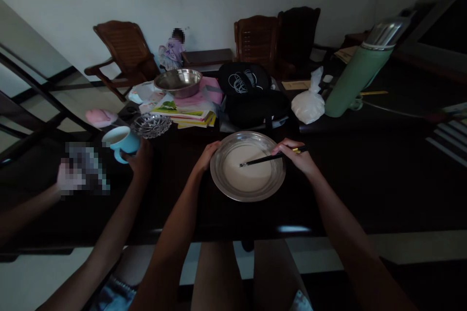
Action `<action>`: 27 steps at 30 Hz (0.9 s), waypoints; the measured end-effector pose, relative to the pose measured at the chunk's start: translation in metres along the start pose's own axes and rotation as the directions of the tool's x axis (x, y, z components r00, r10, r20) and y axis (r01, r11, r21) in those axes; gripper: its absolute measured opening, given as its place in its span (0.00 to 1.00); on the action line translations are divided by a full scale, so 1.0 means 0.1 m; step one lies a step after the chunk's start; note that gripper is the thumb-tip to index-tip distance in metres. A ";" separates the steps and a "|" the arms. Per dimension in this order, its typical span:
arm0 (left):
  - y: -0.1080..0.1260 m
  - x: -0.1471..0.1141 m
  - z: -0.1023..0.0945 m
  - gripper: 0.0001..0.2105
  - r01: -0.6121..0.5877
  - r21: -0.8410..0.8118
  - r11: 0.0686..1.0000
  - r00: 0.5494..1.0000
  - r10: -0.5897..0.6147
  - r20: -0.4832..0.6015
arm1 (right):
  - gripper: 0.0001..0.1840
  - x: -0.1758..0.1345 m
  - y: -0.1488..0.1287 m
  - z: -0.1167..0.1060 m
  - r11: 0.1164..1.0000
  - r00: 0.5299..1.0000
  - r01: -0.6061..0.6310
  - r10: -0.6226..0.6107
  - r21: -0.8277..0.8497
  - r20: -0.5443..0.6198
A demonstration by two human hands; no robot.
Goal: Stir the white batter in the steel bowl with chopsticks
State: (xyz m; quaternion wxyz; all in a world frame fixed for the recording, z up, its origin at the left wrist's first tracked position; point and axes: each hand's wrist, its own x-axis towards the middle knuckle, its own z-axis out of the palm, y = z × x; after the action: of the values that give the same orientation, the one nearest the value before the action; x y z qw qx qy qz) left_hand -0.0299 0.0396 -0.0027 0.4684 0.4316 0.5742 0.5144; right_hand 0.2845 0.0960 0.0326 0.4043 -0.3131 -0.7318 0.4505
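A round metal basin [216,178] stands on the dark table in front of me, holding a pale, milky mixture [246,175]. My left hand [210,153] grips the basin's left rim, its fingers partly hidden behind the edge. In my right hand [295,153], over the right rim, is a pair of black chopsticks [260,159] with gold bands. They slant down to the left, and their tips meet the mixture near its middle, with a little of it clinging to them.
Beside me on the left, another person's hand [140,158] holds a light-blue mug [126,141]. Behind the basin are a black case [251,102], books [193,119], a glass dish [151,126], another metal bowl [178,88], a bag of white powder [308,106] and a green thermos [355,80].
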 end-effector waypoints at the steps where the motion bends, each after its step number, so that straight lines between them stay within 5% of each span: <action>1: 0.00 0.00 0.00 0.14 0.004 -0.002 1.000 1.000 -0.004 -0.006 | 0.22 0.00 0.00 -0.02 1.000 0.999 -0.014 0.015 0.012 -0.041; 5: 0.00 0.01 -0.01 0.14 0.017 -0.016 1.000 1.000 -0.017 -0.022 | 0.25 -0.02 0.00 -0.06 0.992 0.992 -0.067 0.077 0.108 -0.097; 12: 0.00 0.00 -0.01 0.16 -0.009 0.012 1.000 1.000 0.009 0.014 | 0.22 -0.01 0.02 0.02 1.000 0.998 0.013 -0.014 0.005 0.060; 20: -0.04 0.03 -0.02 0.15 -0.013 0.013 1.000 1.000 0.013 -0.024 | 0.25 -0.02 0.00 -0.05 0.995 0.992 -0.054 0.063 0.082 -0.111; 27: -0.01 0.01 0.00 0.16 -0.012 0.004 1.000 1.000 0.012 -0.001 | 0.23 -0.01 0.01 0.03 1.000 0.999 0.008 -0.008 0.013 0.042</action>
State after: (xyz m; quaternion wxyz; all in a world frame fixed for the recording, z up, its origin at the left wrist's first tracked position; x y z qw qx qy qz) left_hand -0.0301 0.0405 -0.0034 0.4642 0.4358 0.5728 0.5162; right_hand 0.2825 0.0943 0.0305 0.3926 -0.2982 -0.7385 0.4599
